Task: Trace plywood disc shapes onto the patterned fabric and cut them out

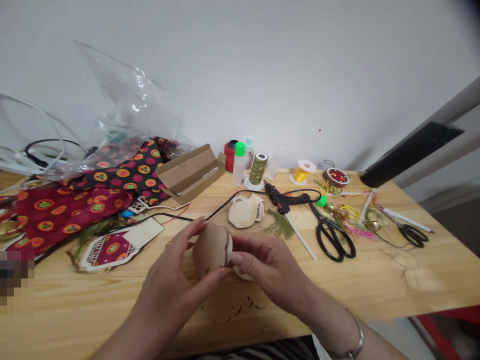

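Both hands grip a small stack of thin tan shaped boards (210,250) with curved edges, lifted just over the wooden table. My left hand (172,277) is wrapped round its left side, thumb along the bottom edge and fingers behind. On the right side, my right hand (268,265) pinches the stack's edge between thumb and fingers. Partly hidden beneath the right hand lies a pale piece (243,275). Just beyond the hands are similar cut-out boards (243,212) with a lattice pattern. To the left rests a cut-out panel (112,250) faced with maroon patterned fabric.
Patterned fabric (71,207), clear plastic wrap (123,115) and an open cardboard box (195,175) fill the back left. A glue gun (287,197) with its black cable, thread spools (258,170), bottles (239,167), a green tassel (281,225) and black-handled scissors (333,237) lie behind and right.
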A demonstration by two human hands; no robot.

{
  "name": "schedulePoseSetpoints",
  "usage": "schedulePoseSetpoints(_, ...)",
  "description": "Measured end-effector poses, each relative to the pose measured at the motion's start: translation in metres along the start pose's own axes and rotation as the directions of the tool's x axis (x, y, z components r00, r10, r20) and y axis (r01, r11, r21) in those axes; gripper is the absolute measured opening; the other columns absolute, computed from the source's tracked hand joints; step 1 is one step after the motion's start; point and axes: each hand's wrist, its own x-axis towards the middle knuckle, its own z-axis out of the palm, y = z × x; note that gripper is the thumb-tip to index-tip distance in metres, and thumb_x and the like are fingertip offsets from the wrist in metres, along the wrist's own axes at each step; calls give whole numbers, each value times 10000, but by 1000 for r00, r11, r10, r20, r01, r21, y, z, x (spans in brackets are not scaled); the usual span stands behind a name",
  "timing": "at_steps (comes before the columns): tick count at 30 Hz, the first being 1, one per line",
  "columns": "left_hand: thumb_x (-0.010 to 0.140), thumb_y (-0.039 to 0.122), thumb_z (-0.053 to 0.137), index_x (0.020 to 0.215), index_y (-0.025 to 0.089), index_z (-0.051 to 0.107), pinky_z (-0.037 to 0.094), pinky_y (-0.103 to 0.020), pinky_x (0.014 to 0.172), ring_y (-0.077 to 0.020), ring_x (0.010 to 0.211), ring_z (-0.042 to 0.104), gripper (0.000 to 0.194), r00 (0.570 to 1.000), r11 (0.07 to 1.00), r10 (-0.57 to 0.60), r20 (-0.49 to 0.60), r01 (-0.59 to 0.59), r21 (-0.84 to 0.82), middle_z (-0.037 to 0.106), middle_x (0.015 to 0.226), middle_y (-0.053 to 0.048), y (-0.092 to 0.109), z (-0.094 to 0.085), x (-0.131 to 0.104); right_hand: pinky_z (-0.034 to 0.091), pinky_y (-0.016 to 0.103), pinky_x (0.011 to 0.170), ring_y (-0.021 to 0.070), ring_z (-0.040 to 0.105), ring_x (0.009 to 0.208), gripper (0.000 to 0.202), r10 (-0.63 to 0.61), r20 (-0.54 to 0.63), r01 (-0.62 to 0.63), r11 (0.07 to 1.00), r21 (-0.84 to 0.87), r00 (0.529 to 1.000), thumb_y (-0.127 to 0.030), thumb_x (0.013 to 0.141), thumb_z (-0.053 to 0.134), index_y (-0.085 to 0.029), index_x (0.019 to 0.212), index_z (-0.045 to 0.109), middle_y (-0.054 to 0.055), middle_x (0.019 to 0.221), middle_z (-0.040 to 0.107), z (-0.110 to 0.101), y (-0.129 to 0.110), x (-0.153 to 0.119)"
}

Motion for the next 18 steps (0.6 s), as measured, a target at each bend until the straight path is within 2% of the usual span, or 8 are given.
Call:
schedulePoseSetpoints(3,720,487,677,1306,249,435,554,-417,833,-273,1034,654,677,999,999,27,38,-26,-28,630,1249,-116,2,11,-6,438,215,726,126,577,784,228,-10,21,10,999,35,1000,-218,878,533,-232,1014,715,-25,817,649,0,0,0)
schedulePoseSetpoints(6,721,475,680,1337,241,396,567,-399,819,-272,1042,660,718,999,998,29,43,-27,-61,634,1256,-125,1,17,-9,392,204,645,108,494,683,197,-1,-21,-1,998,-70,1000,-222,886,518,-187,872,711,-31,716,570,-2,8,-4)
schedulePoseSetpoints(10,698,471,690,1342,230,388,560,-433,845,-284,1050,654,750,999,999,34,-12,-35,-33,650,1233,-128,1,22,-9,370,219,622,122,461,681,249,-12,-88,-8,974,-226,996,-255,911,475,-168,726,617,-21,676,507,-1,17,-8)
schedulePoseSetpoints(15,644,411,740,1308,236,433,546,-441,876,-286,1033,655,753,992,993,102,-75,-97,64,658,1201,-113,2,28,-12,380,232,611,132,464,657,252,-59,-147,2,934,-357,987,-239,918,437,-186,699,550,-10,669,510,3,21,-10)
schedulePoseSetpoints(18,619,369,761,1266,246,489,527,-434,914,-282,1052,640,712,993,996,43,-110,-51,-68,647,1213,-102,0,24,-10,405,241,607,141,498,645,232,-99,-200,11,917,-400,975,-242,900,450,-193,700,558,6,673,554,-1,24,-11)
